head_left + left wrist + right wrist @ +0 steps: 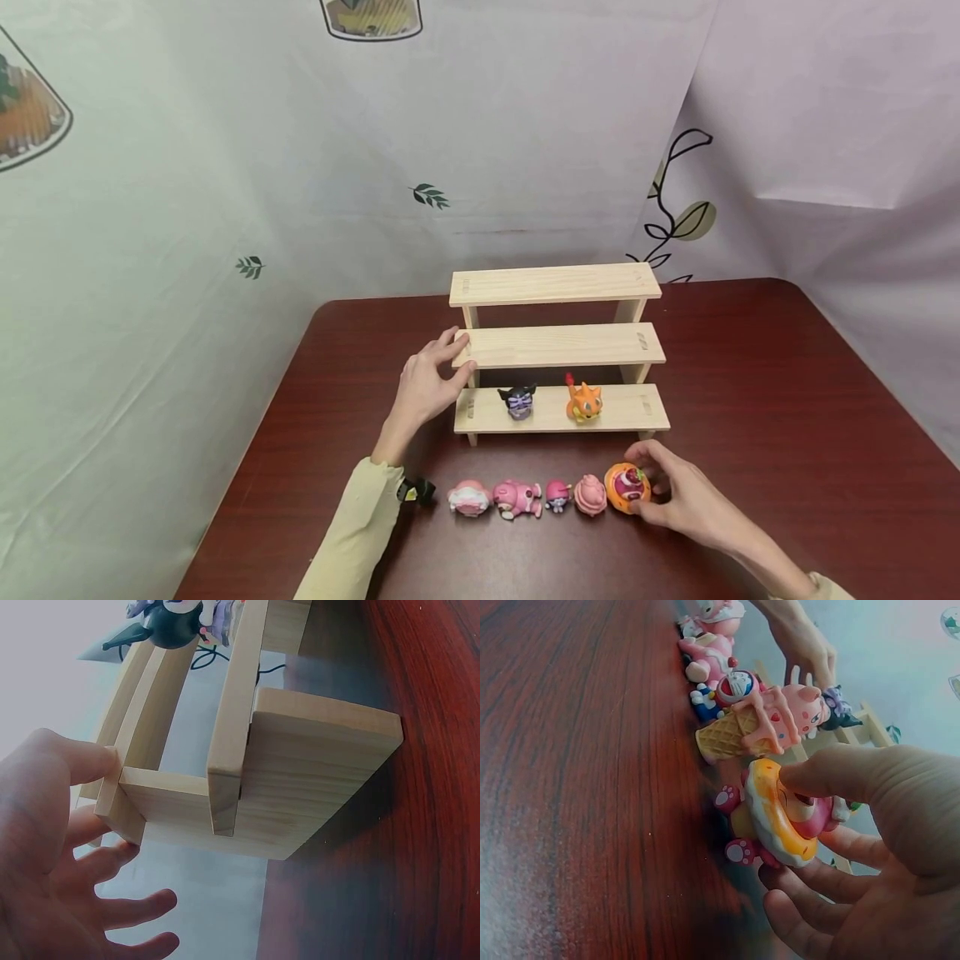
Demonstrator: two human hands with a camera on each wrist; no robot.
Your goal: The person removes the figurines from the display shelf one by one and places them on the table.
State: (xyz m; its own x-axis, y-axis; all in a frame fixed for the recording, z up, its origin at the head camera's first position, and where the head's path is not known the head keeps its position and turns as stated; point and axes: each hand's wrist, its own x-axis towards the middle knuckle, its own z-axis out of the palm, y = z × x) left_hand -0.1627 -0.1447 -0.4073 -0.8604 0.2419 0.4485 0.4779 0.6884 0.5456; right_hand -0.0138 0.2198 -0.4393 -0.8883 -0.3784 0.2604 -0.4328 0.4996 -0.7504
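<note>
My left hand [429,383] pinches the left end of the middle board of a three-step wooden shelf [558,344]; the left wrist view puts the thumb on one face and fingers on the other. With my right hand [686,498] I hold a pink figurine in an orange doughnut ring [784,817] between thumb and fingers. It is at the right end of a row on the table. Beside it stands a pink ice-cream-cone figurine [754,729]. On the lowest board sit a black-and-purple figurine [519,402] and an orange dragon-like figurine [584,403].
Further left in the row are a small figurine with a pink-red head [557,496], a pink figurine [517,498] and a pink-and-white figurine [469,498]. Everything stands on a dark red wooden table [772,400], with a pale printed curtain [525,150] behind.
</note>
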